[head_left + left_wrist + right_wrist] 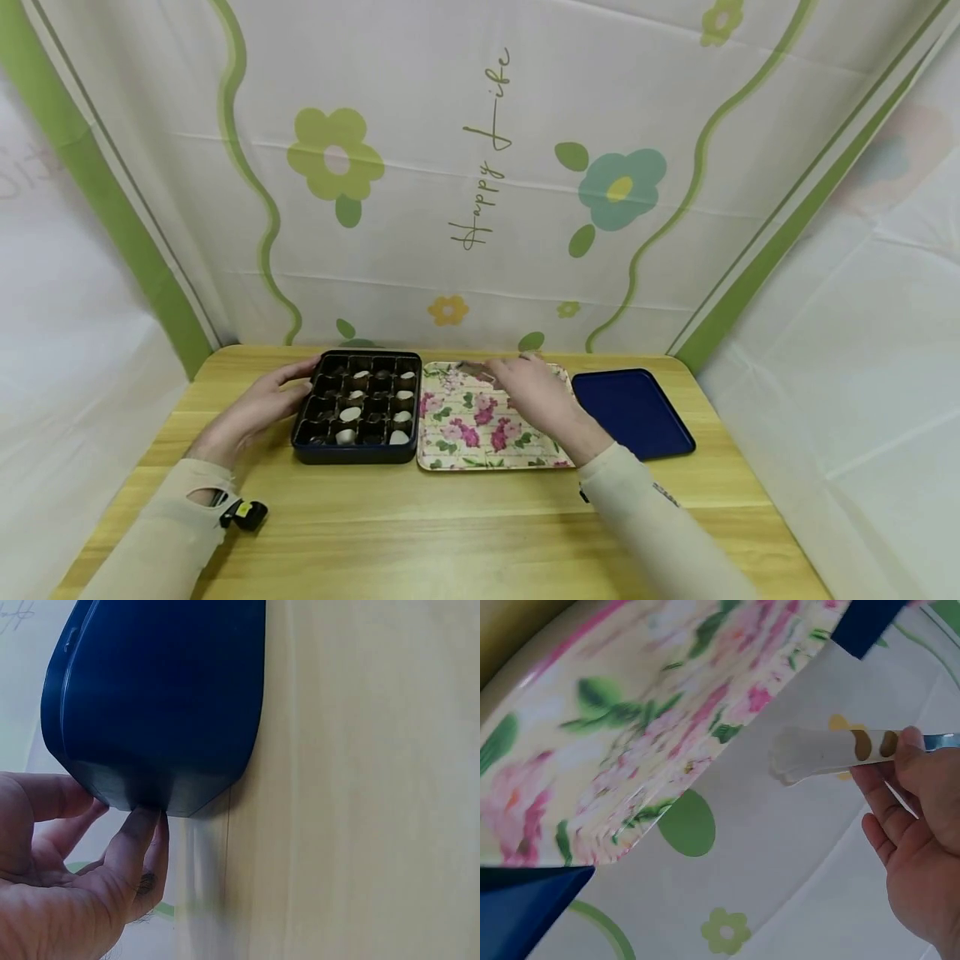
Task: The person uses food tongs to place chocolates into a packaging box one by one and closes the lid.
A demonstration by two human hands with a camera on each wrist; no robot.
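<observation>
A dark blue square box (pixel 352 454) stands at the left of the table, its dividers holding dark and white chocolates (pixel 350 414). My left hand (pixel 258 408) touches the box's left side near the far corner. In the left wrist view, its fingertips (pixel 145 817) rest against the outside of the wall. My right hand (pixel 536 396) is above the flowered tray (pixel 468 454), to the right of the box. Between thumb and fingers it pinches shiny tongs (pixel 821 750) with oval holes and a scalloped end. No chocolate shows in the tongs.
A flat dark blue lid (pixel 637 412) lies to the right of the tray. The wooden table (pixel 420 533) extends in front. A white curtain (pixel 420 275) printed with flowers hangs behind the table's back edge, with white cloth at both sides.
</observation>
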